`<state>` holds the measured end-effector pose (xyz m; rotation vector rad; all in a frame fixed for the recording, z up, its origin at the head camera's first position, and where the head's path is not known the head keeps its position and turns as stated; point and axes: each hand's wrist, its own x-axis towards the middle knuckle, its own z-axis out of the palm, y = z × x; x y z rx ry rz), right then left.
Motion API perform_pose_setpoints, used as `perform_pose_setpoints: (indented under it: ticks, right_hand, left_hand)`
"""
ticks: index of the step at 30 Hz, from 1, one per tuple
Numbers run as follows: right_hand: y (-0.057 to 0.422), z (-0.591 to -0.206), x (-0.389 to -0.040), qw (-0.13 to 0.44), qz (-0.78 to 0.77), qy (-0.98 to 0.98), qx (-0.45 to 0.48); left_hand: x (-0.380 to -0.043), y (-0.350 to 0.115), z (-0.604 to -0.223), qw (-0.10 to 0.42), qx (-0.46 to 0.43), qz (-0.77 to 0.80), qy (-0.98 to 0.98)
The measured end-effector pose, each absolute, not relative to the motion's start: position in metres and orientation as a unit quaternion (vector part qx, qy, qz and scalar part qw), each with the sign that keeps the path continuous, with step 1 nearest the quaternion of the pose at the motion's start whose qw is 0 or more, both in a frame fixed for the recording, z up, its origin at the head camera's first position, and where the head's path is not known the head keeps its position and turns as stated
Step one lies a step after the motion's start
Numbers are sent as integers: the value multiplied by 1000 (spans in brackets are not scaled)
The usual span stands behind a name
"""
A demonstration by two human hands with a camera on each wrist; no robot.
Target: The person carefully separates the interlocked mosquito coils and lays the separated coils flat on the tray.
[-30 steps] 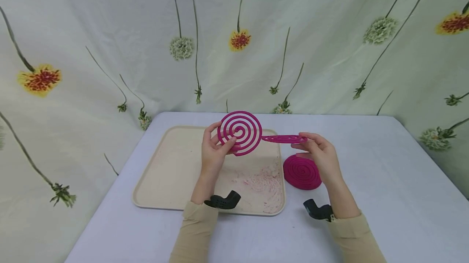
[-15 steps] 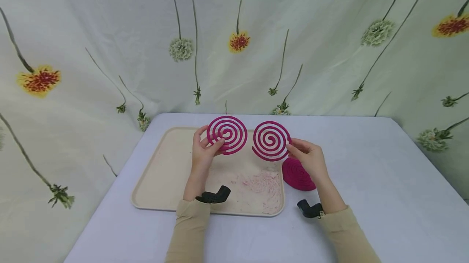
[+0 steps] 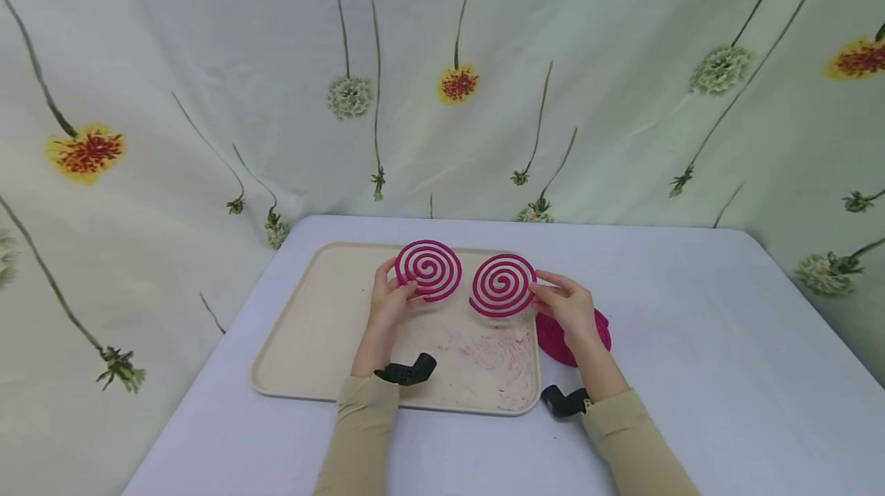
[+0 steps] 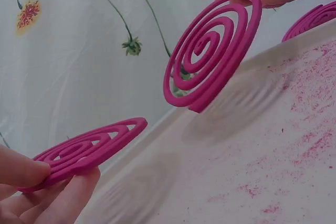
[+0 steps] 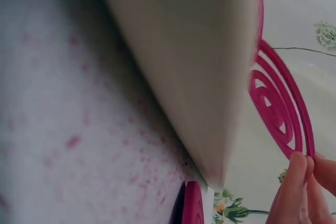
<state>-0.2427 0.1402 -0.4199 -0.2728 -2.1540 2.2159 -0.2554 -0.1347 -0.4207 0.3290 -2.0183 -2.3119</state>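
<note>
While a pale cloth [image 3: 408, 150] printed with long-stemmed flowers fills the background, a white table [image 3: 691, 327] spreads out below it, in front of me. On the table, left of centre, lies a cream tray [image 3: 325, 327] with rounded corners and a low rim. My two forearms reach in from the near side in tan sleeves, the left sleeve [image 3: 362, 434] pointing to the near edge of the tray, the right sleeve [image 3: 636, 442] slanting in beyond its right side. My left hand [image 3: 387, 304] is raised above the tray; my right hand [image 3: 568, 308] is up by its right edge. Beneath my right hand and forearm, which hide part of it, a pink disc [image 3: 556, 346] lies on the table, just beside the tray. Between my hands are two pink spirals, apart from each other and both above the tray, casting ringed shadows on it. With the fingers of my left hand I pinch the left spiral [image 3: 429, 267], thumb over its face and fingertips beneath. With my right fingers I pinch the right spiral [image 3: 502, 281] by its outer rim, thumb and fingertips closed down to its thickness. Each wrist carries a black camera, the left camera [image 3: 408, 370] and the right camera [image 3: 565, 401]. Smallest are the pink crumbs [image 3: 494, 354] scattered over the tray's right half.
</note>
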Motion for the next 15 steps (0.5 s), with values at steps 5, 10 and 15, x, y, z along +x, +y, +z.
perform_pose_setpoints:
  ticks: [5,10,15]
  right_hand:
    - [139,-423,-245,2,722,-684,-102]
    - [141,-430,-248,-11,728,-676,-109]
    - [143,-434,-250,-22,733,-670,-117]
  left_hand:
    - [-260,-134,-430,5,132,-746,-653]
    - [-260,-135,-435,5,136,-746,-652]
    - [-260,-135,-438,3,132,-746,-653]
